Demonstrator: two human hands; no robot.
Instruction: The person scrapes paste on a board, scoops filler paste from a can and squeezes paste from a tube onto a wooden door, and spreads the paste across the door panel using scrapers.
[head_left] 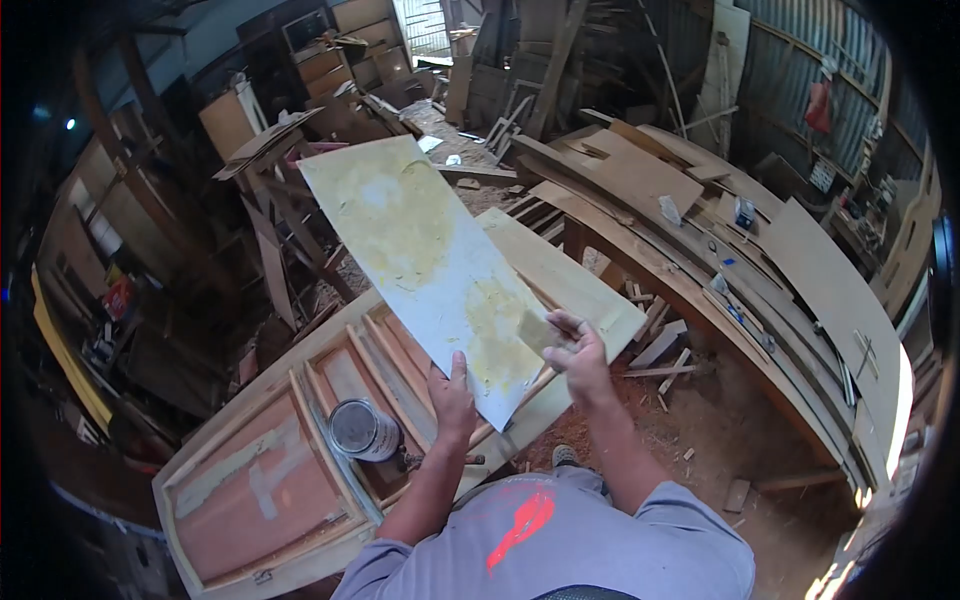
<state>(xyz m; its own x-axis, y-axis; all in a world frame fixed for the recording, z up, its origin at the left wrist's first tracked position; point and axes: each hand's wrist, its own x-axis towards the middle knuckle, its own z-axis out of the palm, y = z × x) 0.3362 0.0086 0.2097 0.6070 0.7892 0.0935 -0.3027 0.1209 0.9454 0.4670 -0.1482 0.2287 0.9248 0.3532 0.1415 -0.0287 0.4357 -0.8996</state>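
My left hand (453, 402) grips the near left edge of a long white board (455, 290), thumb on top. Yellowish paste is smeared over the board in patches. My right hand (577, 352) is closed on a small flat spreader (540, 333), which lies against the board's right edge. Below the board is a panelled wooden door (240, 490) with pinkish panels and pale patches of filler. An open metal can (364, 430) stands on the door, left of my left forearm.
A long workbench (690, 290) on the right carries stacked boards and small items. Wood scraps (665, 365) litter the floor between door and bench. Leaning planks and lumber (530, 70) fill the back. A stand with thin sheets (265, 145) is at the back left.
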